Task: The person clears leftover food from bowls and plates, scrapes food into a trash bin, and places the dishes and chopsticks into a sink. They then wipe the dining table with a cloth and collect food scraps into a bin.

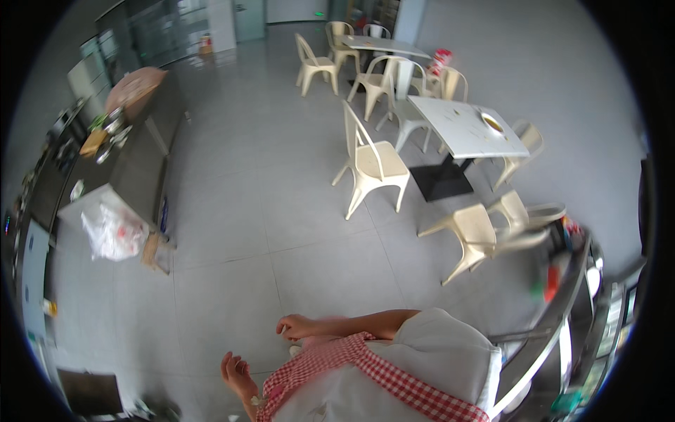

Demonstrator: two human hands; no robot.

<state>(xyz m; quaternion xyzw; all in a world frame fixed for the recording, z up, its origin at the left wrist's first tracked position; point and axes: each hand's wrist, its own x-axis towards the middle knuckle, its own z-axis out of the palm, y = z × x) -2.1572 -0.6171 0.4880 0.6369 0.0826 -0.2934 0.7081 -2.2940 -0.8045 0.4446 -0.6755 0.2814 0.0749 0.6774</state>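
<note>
My left hand [236, 372] hangs at the lower middle, beside the red-and-white checked apron [329, 354], its fingers loosely bent and holding nothing. Farther up, my right hand [295, 326] extends past the apron over the grey tiled floor [221, 295]. Its fingers are curled with a gap between them, and no object shows in them. Off to the left, out of reach of both hands, a white plastic bag [113, 232] sits on a small table [68, 211].
Cream metal chairs [382, 161] surround a white table [464, 126] bearing a bowl [493, 123] and scraps. Two more chairs [472, 224] stand nearer at right. A metal counter [145, 153] with kitchenware runs along the left; a metal-edged counter [548, 343] curves at right.
</note>
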